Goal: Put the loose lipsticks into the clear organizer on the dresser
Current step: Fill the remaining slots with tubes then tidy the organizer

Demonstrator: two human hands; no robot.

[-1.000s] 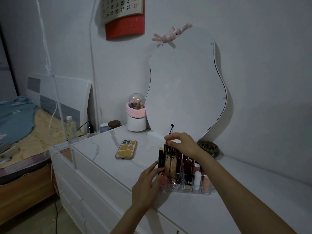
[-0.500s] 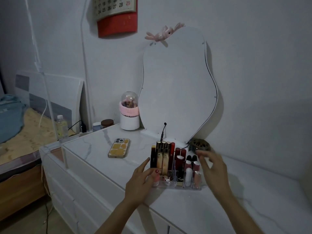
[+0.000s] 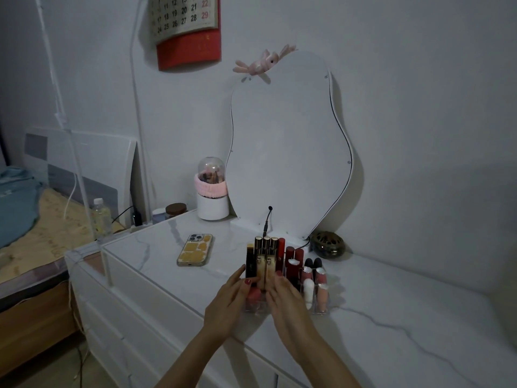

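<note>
Both hands at the filled clear organizer [image 3: 319,309]

On the white bench [image 3: 391,331], left hand [image 3: 232,301] and right hand [image 3: 282,296] lie open-fingered against the organizer's front, gripping nothing; lipsticks [image 3: 265,257] stand upright in its compartments, a phone [image 3: 195,250] lying nearby.

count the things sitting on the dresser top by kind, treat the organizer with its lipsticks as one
phone: 1
clear organizer of lipsticks: 1
white canister with a clear dome and a pink band: 1
mirror: 1
dark round dish: 1
total: 5
</note>
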